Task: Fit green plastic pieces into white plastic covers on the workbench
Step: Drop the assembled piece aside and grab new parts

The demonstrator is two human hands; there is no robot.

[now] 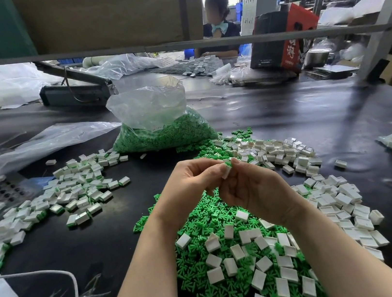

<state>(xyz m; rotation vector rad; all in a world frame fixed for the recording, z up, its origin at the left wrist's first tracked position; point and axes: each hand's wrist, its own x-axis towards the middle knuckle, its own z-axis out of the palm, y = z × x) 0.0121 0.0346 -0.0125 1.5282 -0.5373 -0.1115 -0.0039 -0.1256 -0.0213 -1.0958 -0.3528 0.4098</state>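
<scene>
A white cover (226, 171) with a green piece (228, 164) at its upper edge sits between both hands, raised above the table (286, 114). The left hand (190, 182) curls its fingers around the cover from the left; the right hand (251, 185) pinches it from the right, thumb tip near the green piece. Whether the piece is fully seated cannot be told.

Below the hands lies a heap of loose green pieces (199, 214) with white covers (260, 248) scattered on it; more empty covers (334, 196) spread to the right, and what look like finished assemblies (81, 188) lie to the left. An open bag of green pieces (161, 128) stands beyond.

The likely risk is pressing the piece in crooked, since both parts are small and largely hidden by fingertips; uneven thumb pressure could jam it or flick it into the heap.
</scene>
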